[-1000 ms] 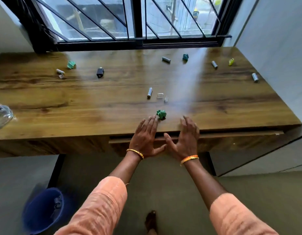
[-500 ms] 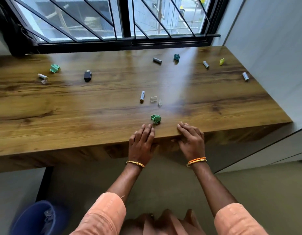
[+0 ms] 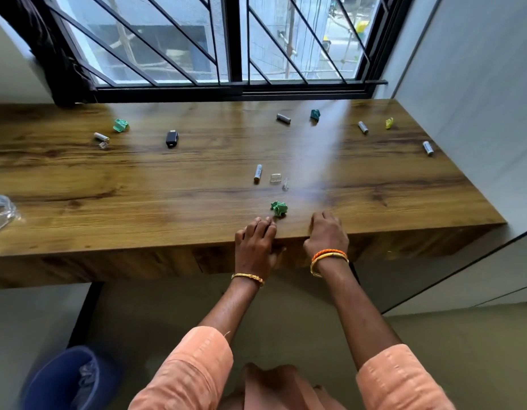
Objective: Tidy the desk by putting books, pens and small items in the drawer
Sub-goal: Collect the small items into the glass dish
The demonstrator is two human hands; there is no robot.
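My left hand (image 3: 254,242) lies with its fingers flat on the front edge of the wooden desk (image 3: 138,202), its thumb down on the drawer front (image 3: 221,258), which sits flush. My right hand (image 3: 326,235) rests on the same edge with bent fingers. Between the hands, just beyond my fingertips, lies a crumpled green paper (image 3: 279,208). Farther back are a battery (image 3: 258,173) and a small clear piece (image 3: 275,178). Across the desk lie a black USB stick (image 3: 171,139), more batteries (image 3: 362,127) and paper balls (image 3: 120,125).
A clear plastic item (image 3: 0,214) lies at the desk's left edge. A blue bin (image 3: 67,377) stands on the floor at lower left. A barred window (image 3: 235,54) runs along the back and a white wall (image 3: 478,113) closes the right side.
One second ago the drawer stood slightly out with both palms against its front. It now sits flush, and both hands have moved up onto the desk edge.
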